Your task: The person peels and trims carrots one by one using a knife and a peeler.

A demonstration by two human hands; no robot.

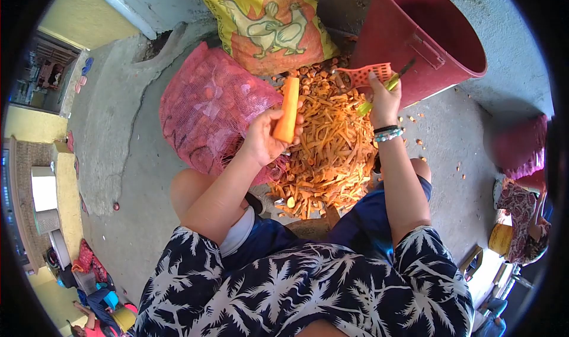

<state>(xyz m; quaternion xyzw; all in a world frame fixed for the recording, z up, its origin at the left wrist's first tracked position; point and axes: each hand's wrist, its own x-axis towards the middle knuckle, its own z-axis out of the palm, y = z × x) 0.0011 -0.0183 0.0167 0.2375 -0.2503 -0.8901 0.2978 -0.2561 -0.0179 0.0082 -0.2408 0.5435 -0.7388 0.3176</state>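
My left hand (265,136) is closed around a peeled carrot (287,109), held upright over the heap of peelings (332,141). In my right hand (386,104) is an orange peeler (370,74) with a perforated body. The same hand also grips what looks like a knife, with a yellow-green handle (364,108) and a dark narrow blade (408,67). The two hands are apart, with the peeler clear of the carrot. Cut carrot ends (314,79) lie at the far side of the heap.
A pink mesh sack (216,106) of carrots lies left of the heap. Behind it stands a yellow printed sack (269,23). A large red bin (397,46) stands at the back right against the wall. Carrot scraps (419,141) dot the concrete floor. Other people (89,322) are at lower left.
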